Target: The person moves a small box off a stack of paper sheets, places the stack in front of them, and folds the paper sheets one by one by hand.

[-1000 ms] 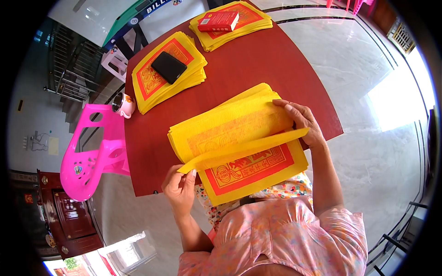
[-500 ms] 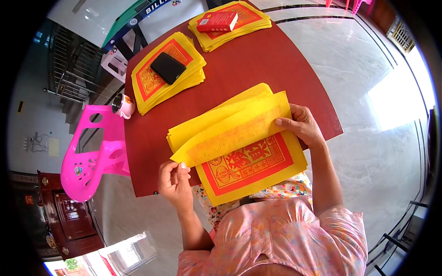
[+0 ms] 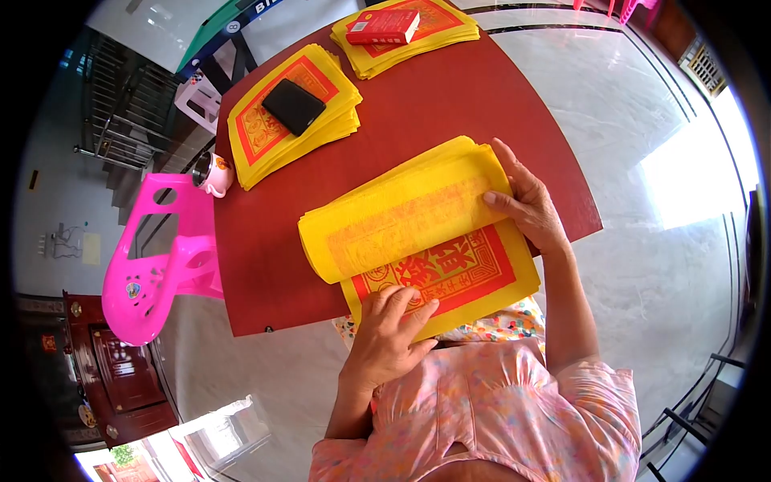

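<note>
A stack of yellow paper sheets (image 3: 401,210) lies at the near edge of the round red table, its upper sheets curled back and showing their plain side. Below the curl, a sheet with a red and gold print (image 3: 474,265) faces up. My right hand (image 3: 530,201) grips the right end of the folded-back sheets, thumb on top and fingers behind. My left hand (image 3: 392,325) rests on the lower left of the printed sheet with its fingers apart, holding nothing.
On the red table (image 3: 418,108), a black phone (image 3: 294,107) lies on a second yellow stack (image 3: 241,165) and a red book (image 3: 383,27) on a third (image 3: 377,66). A pink cup (image 3: 214,175) stands at the left edge, near a pink chair (image 3: 144,297).
My left hand has let go of the corner of the turned sheet and moved right and down onto the printed sheet. That sheet now lies back with the folded ones.
</note>
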